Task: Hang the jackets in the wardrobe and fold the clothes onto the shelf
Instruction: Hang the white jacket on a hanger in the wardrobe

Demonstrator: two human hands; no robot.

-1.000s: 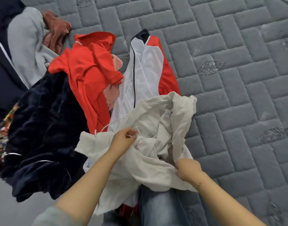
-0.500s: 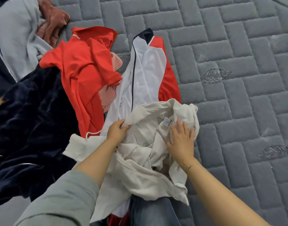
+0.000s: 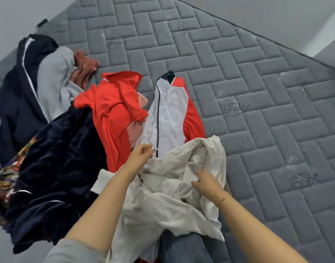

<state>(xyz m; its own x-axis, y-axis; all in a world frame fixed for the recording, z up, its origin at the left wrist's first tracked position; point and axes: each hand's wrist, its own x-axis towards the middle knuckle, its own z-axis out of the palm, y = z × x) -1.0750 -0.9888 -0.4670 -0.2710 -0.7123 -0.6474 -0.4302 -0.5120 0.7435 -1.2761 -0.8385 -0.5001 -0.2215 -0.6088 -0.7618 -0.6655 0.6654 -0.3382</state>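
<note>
The left hand (image 3: 142, 155) pinches a thin drawstring (image 3: 146, 138), a narrow grip. Just right of it, the right hand (image 3: 207, 184) grips the cream jacket (image 3: 162, 202).

We cannot see the right hand's (image 3: 207, 184) fingertips, buried in the cream jacket (image 3: 162, 196). The jeans (image 3: 183, 249) run off the bottom edge, and the navy jacket (image 3: 12, 103) off the left edge.

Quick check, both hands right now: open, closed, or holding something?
Left hand: closed, pinching the white drawstring of the cream jacket.
Right hand: fingers curled into the cream jacket's fabric, gripping it.
</note>
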